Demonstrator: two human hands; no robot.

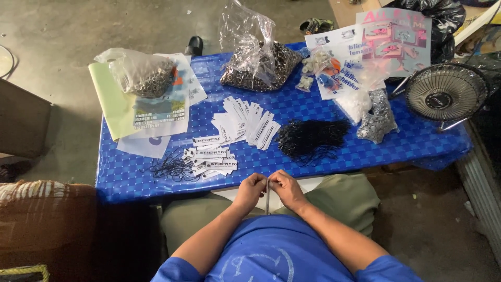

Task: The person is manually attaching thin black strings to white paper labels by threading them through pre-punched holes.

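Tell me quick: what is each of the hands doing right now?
Left hand: closed, pinching a thin dark cord at the table's near edge.
Right hand: closed on the same cord, touching the left.

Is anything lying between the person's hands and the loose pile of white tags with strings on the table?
Nothing visible. The left hand and right hand, pinching a thin strip, sit just off the table edge; bare blue cloth separates them from the tag pile.

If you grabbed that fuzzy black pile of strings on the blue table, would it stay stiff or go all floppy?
The black string pile would probably flop and dangle, since its thin loops lie loose and tangled. It looks light. Strands might snag together and lift in a clump.
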